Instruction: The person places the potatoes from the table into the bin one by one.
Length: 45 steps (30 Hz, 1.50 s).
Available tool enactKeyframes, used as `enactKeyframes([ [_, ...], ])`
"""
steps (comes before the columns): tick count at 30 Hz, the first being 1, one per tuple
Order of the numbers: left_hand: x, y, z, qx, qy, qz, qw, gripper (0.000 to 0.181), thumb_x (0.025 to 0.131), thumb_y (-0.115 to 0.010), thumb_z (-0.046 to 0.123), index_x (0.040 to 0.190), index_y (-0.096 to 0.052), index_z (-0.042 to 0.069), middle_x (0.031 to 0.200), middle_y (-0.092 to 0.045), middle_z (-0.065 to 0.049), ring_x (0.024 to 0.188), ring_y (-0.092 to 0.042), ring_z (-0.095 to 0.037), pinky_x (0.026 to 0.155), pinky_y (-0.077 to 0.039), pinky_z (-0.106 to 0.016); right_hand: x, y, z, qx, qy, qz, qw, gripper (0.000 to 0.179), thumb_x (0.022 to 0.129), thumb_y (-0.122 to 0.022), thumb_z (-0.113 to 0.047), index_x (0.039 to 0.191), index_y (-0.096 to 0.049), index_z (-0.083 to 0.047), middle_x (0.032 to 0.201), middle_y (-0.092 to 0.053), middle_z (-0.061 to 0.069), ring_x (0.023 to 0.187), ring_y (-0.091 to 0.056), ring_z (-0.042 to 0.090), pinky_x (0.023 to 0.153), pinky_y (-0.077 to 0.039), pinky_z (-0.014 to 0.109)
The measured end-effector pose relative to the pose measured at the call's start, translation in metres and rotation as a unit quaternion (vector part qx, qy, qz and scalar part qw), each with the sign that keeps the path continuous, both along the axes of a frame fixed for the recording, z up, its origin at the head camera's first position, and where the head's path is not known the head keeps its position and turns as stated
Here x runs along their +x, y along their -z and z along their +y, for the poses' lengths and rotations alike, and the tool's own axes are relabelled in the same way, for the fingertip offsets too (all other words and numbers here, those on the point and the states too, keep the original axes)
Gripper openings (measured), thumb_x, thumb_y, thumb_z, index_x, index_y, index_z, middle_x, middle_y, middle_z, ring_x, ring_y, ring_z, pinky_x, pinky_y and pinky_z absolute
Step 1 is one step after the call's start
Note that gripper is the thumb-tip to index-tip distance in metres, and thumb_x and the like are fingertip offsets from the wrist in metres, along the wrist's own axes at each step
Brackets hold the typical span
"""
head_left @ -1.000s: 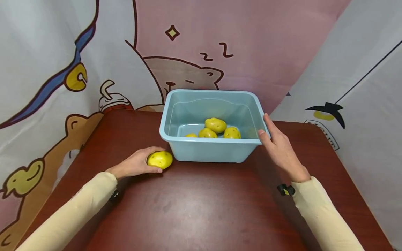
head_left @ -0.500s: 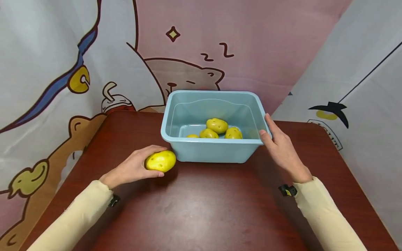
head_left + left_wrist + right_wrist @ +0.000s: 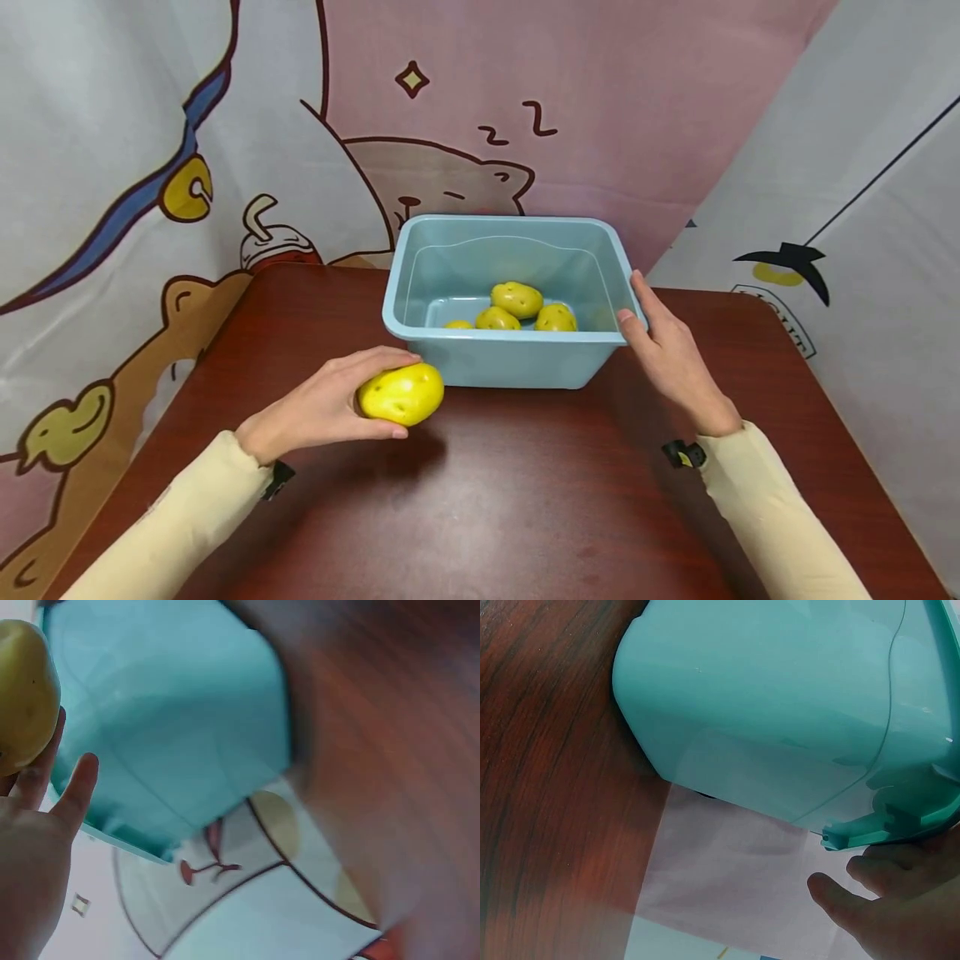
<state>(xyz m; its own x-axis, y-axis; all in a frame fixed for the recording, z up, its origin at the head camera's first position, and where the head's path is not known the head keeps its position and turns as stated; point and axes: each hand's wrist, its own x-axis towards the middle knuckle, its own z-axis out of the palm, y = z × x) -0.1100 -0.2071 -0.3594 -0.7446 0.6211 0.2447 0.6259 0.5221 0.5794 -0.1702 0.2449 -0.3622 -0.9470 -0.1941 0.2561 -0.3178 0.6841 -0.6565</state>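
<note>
My left hand grips a yellow potato, thumb below and fingers over its top. The potato is in the air in front of the left part of a light blue plastic bin, below the level of its rim. In the left wrist view the same potato shows at the left edge. With thumb and fingers my right hand holds the bin's right rim near the front corner. Several yellow potatoes lie on the bin floor, partly hidden by the front wall.
The bin stands on a dark red-brown wooden table, toward its back edge. Behind and beside the table hangs a cloth printed with cartoon animals. Dark wrist devices sit at the cuffs of both cream sleeves.
My left hand has lifted the potato off the table and carried it right and nearer to me. My right hand stays on the bin's rim, and the bin has not moved.
</note>
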Motion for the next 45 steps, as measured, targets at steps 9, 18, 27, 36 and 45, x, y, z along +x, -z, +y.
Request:
enactKeyframes([
  [9, -0.005, -0.025, 0.021, 0.025, 0.038, 0.073, 0.9963, 0.080, 0.078, -0.092, 0.043, 0.145, -0.057, 0.015, 0.139, -0.061, 0.004, 0.119, -0.060, -0.016, 0.093, -0.056, -0.039, -0.001, 0.000, 0.001, 0.001, -0.002, 0.002, 1.0000, 0.068, 0.110, -0.046, -0.040, 0.167, -0.015, -0.020, 0.171, -0.020, 0.006, 0.150, -0.031, 0.043, 0.113, -0.031, 0.069],
  [18, -0.021, -0.050, 0.035, 0.043, 0.045, 0.144, 0.9876, 0.082, 0.075, -0.094, 0.038, 0.143, -0.058, 0.010, 0.138, -0.063, -0.001, 0.122, -0.060, -0.021, 0.097, -0.055, -0.042, -0.002, 0.000, 0.003, -0.002, 0.000, -0.001, 1.0000, 0.068, 0.110, -0.045, -0.042, 0.167, -0.015, -0.021, 0.171, -0.020, 0.005, 0.151, -0.030, 0.041, 0.114, -0.030, 0.069],
  [27, -0.054, -0.064, 0.052, 0.059, 0.028, 0.138, 0.9883, 0.074, 0.082, -0.089, 0.031, 0.144, -0.055, 0.008, 0.138, -0.061, -0.003, 0.117, -0.060, -0.019, 0.095, -0.054, -0.040, -0.002, -0.001, 0.002, -0.004, -0.001, -0.002, 1.0000, 0.068, 0.110, -0.046, -0.041, 0.167, -0.015, -0.021, 0.171, -0.020, 0.005, 0.150, -0.032, 0.041, 0.113, -0.031, 0.069],
  [36, -0.091, -0.062, 0.055, 0.009, -0.027, 0.070, 0.9972, 0.077, 0.085, -0.086, 0.043, 0.149, -0.055, 0.013, 0.141, -0.060, -0.003, 0.110, -0.061, -0.019, 0.091, -0.051, -0.040, -0.002, 0.000, 0.000, -0.005, 0.000, -0.011, 0.9999, 0.068, 0.110, -0.045, -0.043, 0.167, -0.014, -0.024, 0.171, -0.019, 0.001, 0.151, -0.031, 0.038, 0.115, -0.031, 0.066],
  [45, -0.117, -0.051, 0.058, -0.043, -0.037, 0.022, 0.9982, 0.080, 0.086, -0.084, 0.044, 0.151, -0.052, 0.012, 0.144, -0.058, -0.006, 0.113, -0.059, -0.022, 0.094, -0.051, -0.040, 0.000, -0.001, 0.001, -0.001, 0.002, -0.009, 1.0000, 0.069, 0.110, -0.046, -0.043, 0.167, -0.014, -0.024, 0.172, -0.019, 0.002, 0.151, -0.031, 0.039, 0.114, -0.031, 0.067],
])
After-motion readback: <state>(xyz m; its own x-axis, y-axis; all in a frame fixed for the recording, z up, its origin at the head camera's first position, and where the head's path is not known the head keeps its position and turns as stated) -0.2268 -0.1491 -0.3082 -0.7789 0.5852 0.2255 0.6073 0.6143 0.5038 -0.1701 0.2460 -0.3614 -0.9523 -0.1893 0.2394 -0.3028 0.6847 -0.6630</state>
